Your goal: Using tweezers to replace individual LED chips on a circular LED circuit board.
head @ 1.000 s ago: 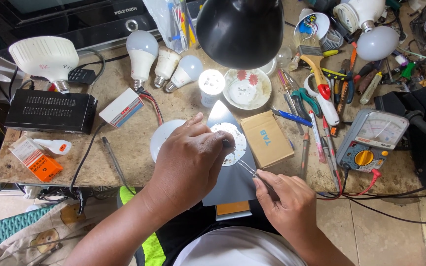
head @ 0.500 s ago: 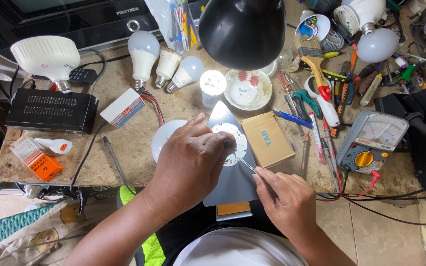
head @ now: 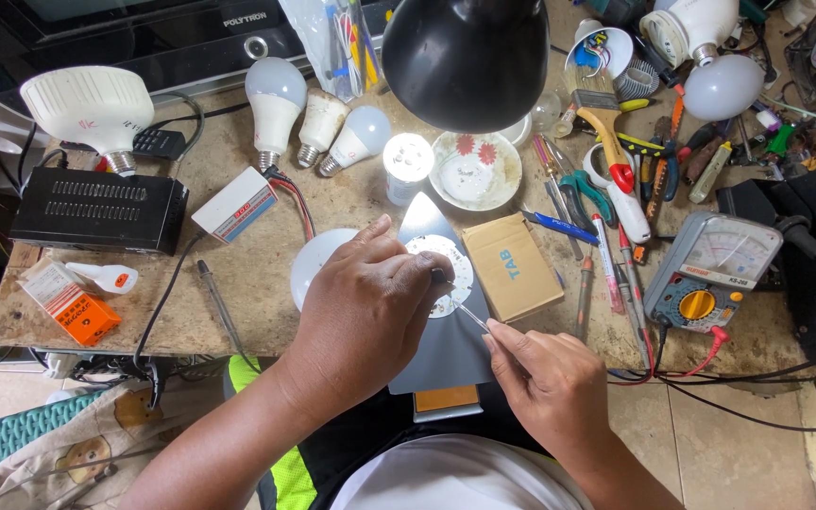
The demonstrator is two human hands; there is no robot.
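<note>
My left hand [head: 365,302] rests on a round white LED circuit board [head: 448,274] and pins it to a grey sheet [head: 441,345] on the workbench. My right hand [head: 545,378] pinches a thin metal tool [head: 469,314], perhaps tweezers, whose tip reaches the board's lower edge under my left fingers. A white dome cover [head: 312,269] lies just left of my left hand, partly hidden by it.
A black desk lamp shade [head: 469,57] hangs above the bench. Several white bulbs [head: 276,99], a flowered dish [head: 476,170], a small cardboard box [head: 512,266], a multimeter [head: 710,274], screwdrivers and pliers [head: 606,217], and a black box [head: 96,210] crowd the table.
Both hands stay over the board; the right hand has shifted only slightly with the tool.
</note>
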